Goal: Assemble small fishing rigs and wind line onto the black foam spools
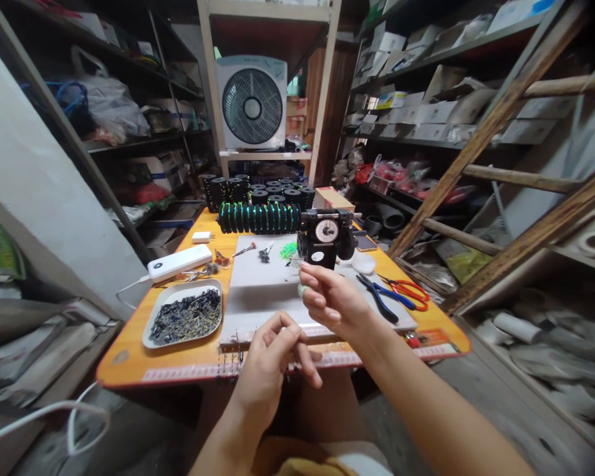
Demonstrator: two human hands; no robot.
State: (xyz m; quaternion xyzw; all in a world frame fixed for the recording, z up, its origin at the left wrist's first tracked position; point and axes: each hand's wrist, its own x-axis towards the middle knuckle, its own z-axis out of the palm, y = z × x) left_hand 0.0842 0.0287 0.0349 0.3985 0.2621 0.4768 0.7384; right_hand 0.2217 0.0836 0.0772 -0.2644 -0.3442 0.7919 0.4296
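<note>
My left hand (275, 350) is closed over the table's front edge, thumb and forefinger pressed together. What it pinches, if anything, is too small to make out. Beside it, a row of thin dark pieces (231, 357) hangs at the edge. My right hand (334, 301) is raised over the grey work board (258, 297), its fingers curled and the tips drawn together. A small pale greenish bit (301, 289) shows at one of its fingertips. Just beyond stands a black device with a round dial (326, 231), and black spools with green strands (260, 218) extend leftward from it.
A white tray of small dark parts (183, 317) sits at left near a white power bank (179, 263). Black-handled pliers (379, 301) and orange-handled scissors (409, 291) lie at right. Behind are black spools (277, 192) and a box fan (252, 106). A wooden ladder (476, 158) leans at right.
</note>
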